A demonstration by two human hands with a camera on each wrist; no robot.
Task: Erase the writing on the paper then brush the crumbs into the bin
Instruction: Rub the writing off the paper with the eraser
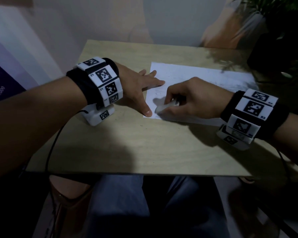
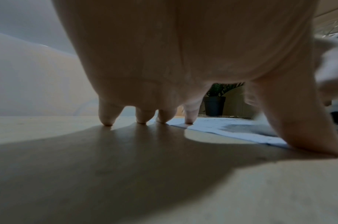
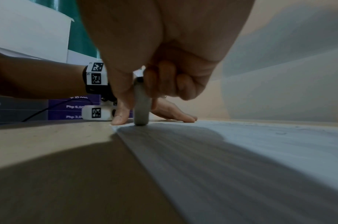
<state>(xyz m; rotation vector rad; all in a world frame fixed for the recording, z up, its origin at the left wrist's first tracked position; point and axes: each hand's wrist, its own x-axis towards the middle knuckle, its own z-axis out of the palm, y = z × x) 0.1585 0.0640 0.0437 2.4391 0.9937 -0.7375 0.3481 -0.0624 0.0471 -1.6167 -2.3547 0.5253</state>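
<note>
Right hand [image 1: 189,98] fingers pinch eraser [image 3: 141,106] upright on paper [image 1: 205,83] near-left corner, scrubbing marks. Left hand [image 1: 138,88] splayed flat, pinning paper edge to surface [image 1: 127,143]. Bin unseen.

head view overhead, wrist views table-level, sharing paper [image 1: 196,86]

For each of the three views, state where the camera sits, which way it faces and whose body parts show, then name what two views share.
Head: above, facing down at the table; both forearms, left hand, right hand and knees show.
Left wrist: low under the palm, facing along spread fingers toward the paper and a plant.
Right wrist: low, facing the eraser in the right grip; left forearm beyond.
Shared: all show the paper.
</note>
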